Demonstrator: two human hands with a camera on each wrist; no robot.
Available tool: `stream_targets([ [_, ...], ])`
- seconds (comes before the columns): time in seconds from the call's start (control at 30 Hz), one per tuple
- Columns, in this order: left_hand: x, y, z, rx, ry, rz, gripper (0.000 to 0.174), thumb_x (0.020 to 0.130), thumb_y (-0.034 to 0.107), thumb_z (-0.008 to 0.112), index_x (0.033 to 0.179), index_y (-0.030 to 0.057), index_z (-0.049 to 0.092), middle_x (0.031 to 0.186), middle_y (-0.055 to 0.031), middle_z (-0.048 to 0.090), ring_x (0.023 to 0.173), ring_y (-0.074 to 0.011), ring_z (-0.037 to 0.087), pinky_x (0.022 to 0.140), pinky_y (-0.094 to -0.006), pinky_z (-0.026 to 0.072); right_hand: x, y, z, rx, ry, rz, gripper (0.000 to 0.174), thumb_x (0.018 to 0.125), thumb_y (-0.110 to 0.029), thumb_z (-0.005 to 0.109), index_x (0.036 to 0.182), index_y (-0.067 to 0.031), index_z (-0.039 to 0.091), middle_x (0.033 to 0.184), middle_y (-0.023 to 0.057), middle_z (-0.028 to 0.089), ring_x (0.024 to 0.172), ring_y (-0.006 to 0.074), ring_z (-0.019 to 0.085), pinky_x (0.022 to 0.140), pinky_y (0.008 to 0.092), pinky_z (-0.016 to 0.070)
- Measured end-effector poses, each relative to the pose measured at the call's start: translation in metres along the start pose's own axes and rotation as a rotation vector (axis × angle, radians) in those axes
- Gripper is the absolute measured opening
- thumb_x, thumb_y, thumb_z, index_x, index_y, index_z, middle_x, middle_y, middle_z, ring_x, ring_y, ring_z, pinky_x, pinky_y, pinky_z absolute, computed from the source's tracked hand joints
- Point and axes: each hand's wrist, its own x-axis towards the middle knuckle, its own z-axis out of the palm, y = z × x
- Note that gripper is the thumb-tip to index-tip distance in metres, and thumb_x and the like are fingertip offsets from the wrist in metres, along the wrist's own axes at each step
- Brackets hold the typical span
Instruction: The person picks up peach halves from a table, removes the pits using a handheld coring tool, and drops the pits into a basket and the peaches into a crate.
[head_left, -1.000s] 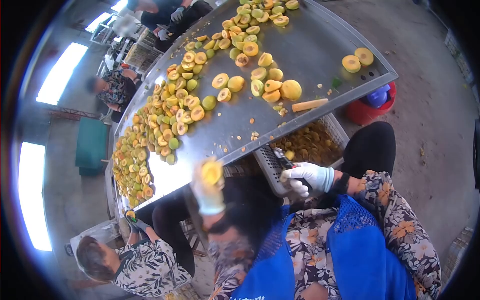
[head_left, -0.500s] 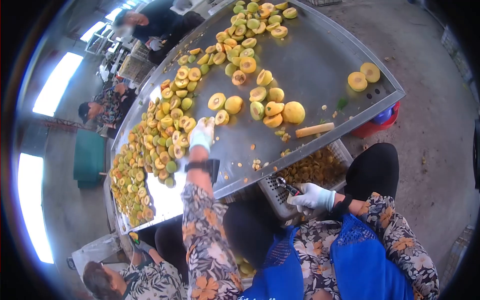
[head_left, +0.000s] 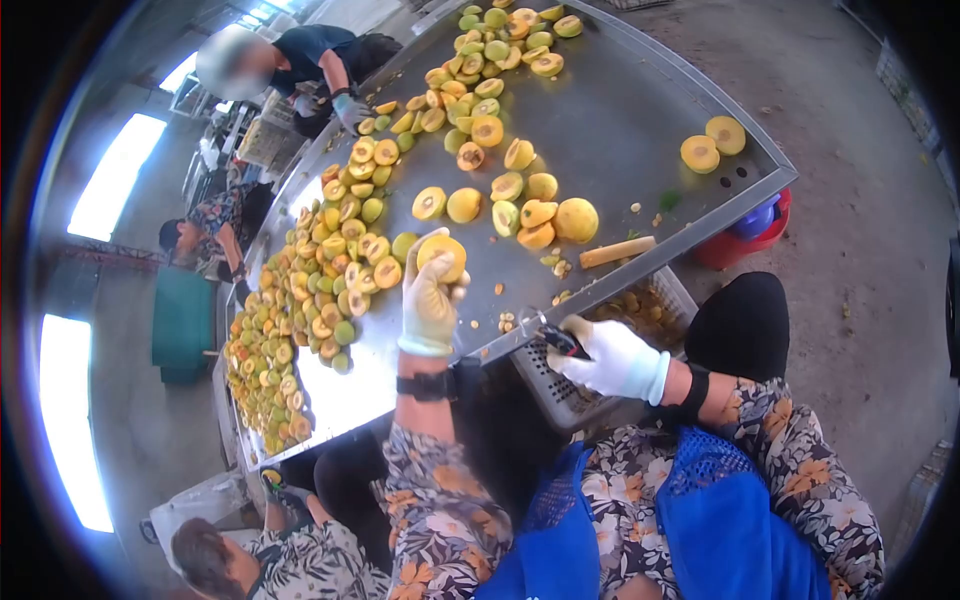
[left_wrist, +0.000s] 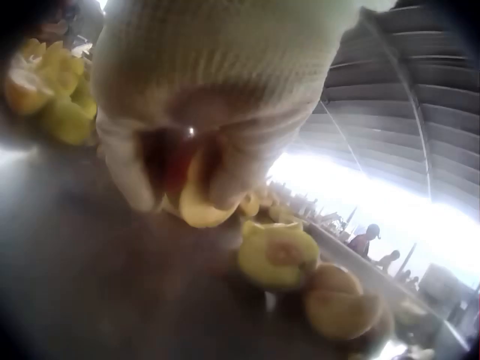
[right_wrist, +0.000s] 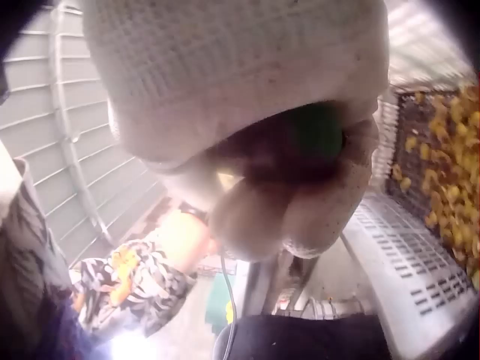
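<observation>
My gloved left hand (head_left: 430, 312) grips a yellow peach half (head_left: 445, 254), cut face up, over the near part of the metal table (head_left: 640, 110). In the left wrist view, gloved fingers (left_wrist: 131, 176) curl round that fruit (left_wrist: 201, 211), close to other halves. My gloved right hand (head_left: 615, 362) holds a pitting spoon (head_left: 560, 340) by its black and red handle, the metal loop pointing toward the left hand. The right wrist view has the right hand (right_wrist: 240, 90) wrapped round the dark handle, with the loop hidden.
A large heap of peach halves (head_left: 330, 250) covers the table's left side. Two halves lie far right, and a wooden stick (head_left: 617, 251) rests by the front edge. Below stands a grey crate (head_left: 560, 398) of cut pieces; a red bucket (head_left: 745, 238) stands beside the table. Other people sit round it.
The left hand first carried fruit off the table's front edge, then reached to the halves, and now comes back with a half. The right hand has raised the spoon toward the table edge.
</observation>
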Motion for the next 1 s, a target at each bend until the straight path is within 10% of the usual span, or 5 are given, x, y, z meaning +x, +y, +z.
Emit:
stream_targets([
  [0.3, -0.115, 0.004, 0.041, -0.123, 0.116, -0.008, 0.051, 0.101, 0.044, 0.033, 0.119, 0.0031, 0.059, 0.091, -0.0121, 0.068, 0.055, -0.0068, 0.052, 0.039, -0.0167, 0.0324, 0.005, -0.045, 0.024, -0.295, 0.038, -0.184, 0.031, 0.088, -0.032, 0.063, 0.088, -0.0030, 0.053, 0.073, 0.0178, 0.064, 0.071, 0.0394, 0.064, 0.062, 0.0450, 0.0505],
  [0.6, -0.126, -0.022, 0.042, 0.186, 0.317, 0.486, 0.051, 0.104, 0.037, 0.031, 0.104, -0.0054, 0.060, 0.090, -0.0141, 0.065, 0.078, -0.0190, 0.063, 0.070, -0.0272, 0.0517, -0.012, -0.056, 0.040, -0.208, -0.064, -0.068, 0.033, 0.089, -0.029, 0.059, 0.098, 0.0022, 0.054, 0.077, 0.0238, 0.065, 0.075, 0.0421, 0.064, 0.067, 0.0464, 0.0519],
  [0.7, -0.127, -0.017, 0.028, 0.587, 0.272, 0.622, 0.053, 0.105, 0.037, 0.030, 0.100, -0.0063, 0.061, 0.086, -0.0147, 0.065, 0.076, -0.0189, 0.064, 0.070, -0.0267, 0.0516, -0.009, -0.053, 0.032, -0.261, -0.062, -0.182, 0.032, 0.087, -0.030, 0.063, 0.091, 0.0006, 0.055, 0.068, 0.0198, 0.063, 0.064, 0.0367, 0.065, 0.058, 0.0428, 0.0509],
  [0.87, -0.136, 0.004, 0.022, 0.205, 0.014, 0.003, 0.050, 0.105, 0.034, 0.031, 0.103, -0.0061, 0.061, 0.092, -0.0115, 0.067, 0.079, -0.0145, 0.062, 0.072, -0.0254, 0.0494, -0.005, -0.059, 0.004, 0.224, -0.632, 0.273, 0.024, 0.093, -0.028, 0.062, 0.089, -0.0043, 0.057, 0.055, 0.0012, 0.054, 0.041, 0.0091, 0.051, 0.037, 0.0255, 0.0375],
  [1.0, -0.147, -0.008, 0.047, 0.103, 0.257, 0.344, 0.042, 0.105, 0.031, 0.036, 0.107, -0.0041, 0.059, 0.094, -0.0124, 0.066, 0.083, -0.0170, 0.064, 0.070, -0.0254, 0.0510, -0.015, -0.057, 0.022, 0.655, -0.634, 0.332, 0.026, 0.093, -0.027, 0.061, 0.096, -0.0029, 0.054, 0.055, 0.0021, 0.053, 0.039, 0.0105, 0.049, 0.035, 0.0250, 0.0373],
])
